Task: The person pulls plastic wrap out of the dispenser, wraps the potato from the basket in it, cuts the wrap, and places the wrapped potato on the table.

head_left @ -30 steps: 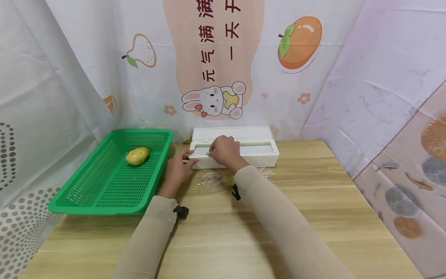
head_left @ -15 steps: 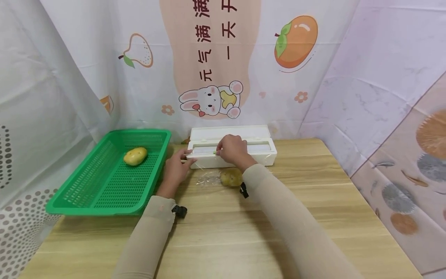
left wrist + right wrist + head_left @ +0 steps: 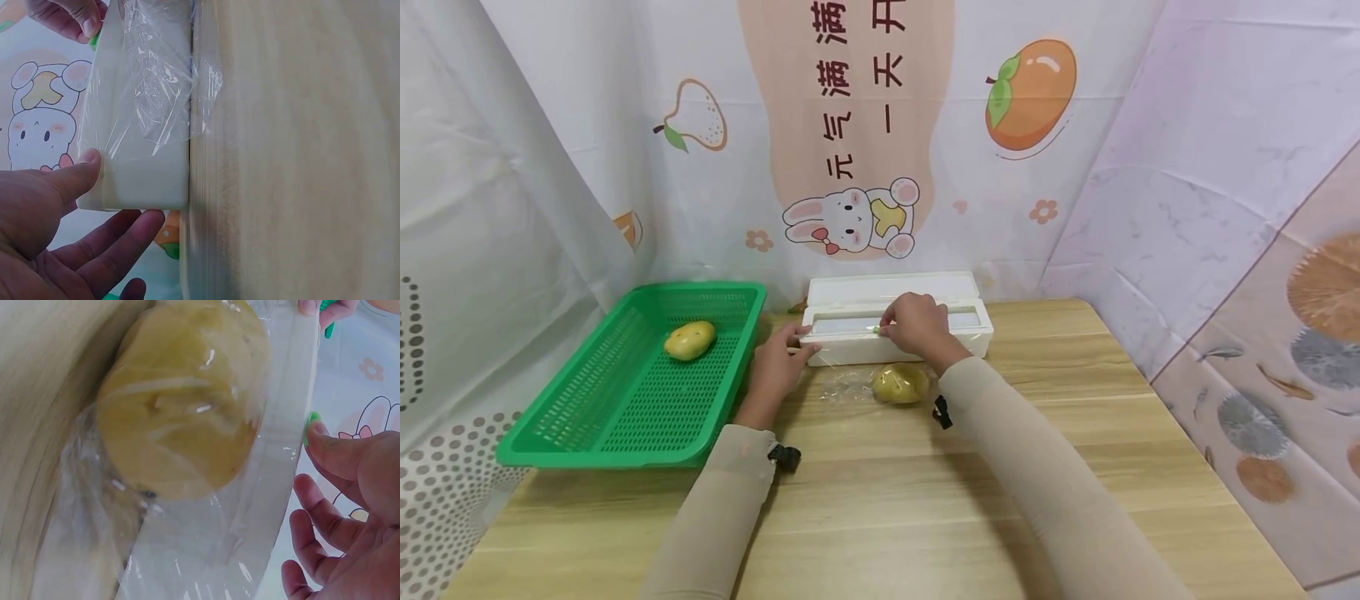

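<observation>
A white cling film dispenser (image 3: pixel 850 351) stands at the back of the table with its lid (image 3: pixel 891 287) raised. My left hand (image 3: pixel 777 364) holds its left end, thumb on one side and fingers round the corner, as the left wrist view shows. With thumb and finger my right hand (image 3: pixel 917 325) pinches a small green slider cutter (image 3: pixel 312 428) on the dispenser's edge. Clear film (image 3: pixel 162 94) drapes down the front of the box. In front of it a potato (image 3: pixel 900 384) lies under the film, which also spreads to its left on the wood.
A green plastic basket (image 3: pixel 602 457) sits at the left of the table (image 3: pixel 865 517), holding another potato (image 3: pixel 689 341). A printed curtain (image 3: pixel 700 208) hangs right behind the dispenser, with more cloth on both sides.
My right hand has slid the green slider cutter to the right along the dispenser's edge. The film-covered potato now shows clear of my right arm. My left hand stays at the box end.
</observation>
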Tool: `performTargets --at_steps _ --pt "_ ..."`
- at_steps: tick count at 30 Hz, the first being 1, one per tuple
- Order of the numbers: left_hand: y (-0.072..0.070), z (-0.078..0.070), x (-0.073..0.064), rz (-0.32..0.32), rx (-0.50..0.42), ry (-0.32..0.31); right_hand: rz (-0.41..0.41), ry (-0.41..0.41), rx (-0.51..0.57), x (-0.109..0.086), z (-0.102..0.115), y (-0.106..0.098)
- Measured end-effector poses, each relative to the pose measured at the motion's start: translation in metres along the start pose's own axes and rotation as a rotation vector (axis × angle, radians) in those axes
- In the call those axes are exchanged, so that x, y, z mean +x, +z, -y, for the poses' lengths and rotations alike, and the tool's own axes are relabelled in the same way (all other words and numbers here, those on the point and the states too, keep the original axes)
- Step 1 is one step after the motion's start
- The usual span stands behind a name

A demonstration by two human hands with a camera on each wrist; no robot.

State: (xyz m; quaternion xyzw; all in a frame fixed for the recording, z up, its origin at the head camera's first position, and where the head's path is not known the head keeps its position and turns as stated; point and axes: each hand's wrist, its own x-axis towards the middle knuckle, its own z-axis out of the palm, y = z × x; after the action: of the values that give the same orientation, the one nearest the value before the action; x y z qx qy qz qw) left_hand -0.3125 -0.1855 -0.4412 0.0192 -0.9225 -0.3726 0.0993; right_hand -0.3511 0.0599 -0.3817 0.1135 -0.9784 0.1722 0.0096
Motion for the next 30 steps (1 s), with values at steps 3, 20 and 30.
performTargets --at_steps 3,20,30 --pt "0.0 0.0 0.0 -0.003 0.005 -0.002 -0.002 0.003 0.007 0.0 -0.003 0.0" --pt "-0.003 0.001 0.0 0.001 0.002 0.007 -0.044 0.01 0.035 -0.003 -0.026 -0.001" --pt "0.001 0.004 0.001 -0.006 -0.011 0.017 -0.057 0.001 0.029 -0.004 -0.038 -0.002"
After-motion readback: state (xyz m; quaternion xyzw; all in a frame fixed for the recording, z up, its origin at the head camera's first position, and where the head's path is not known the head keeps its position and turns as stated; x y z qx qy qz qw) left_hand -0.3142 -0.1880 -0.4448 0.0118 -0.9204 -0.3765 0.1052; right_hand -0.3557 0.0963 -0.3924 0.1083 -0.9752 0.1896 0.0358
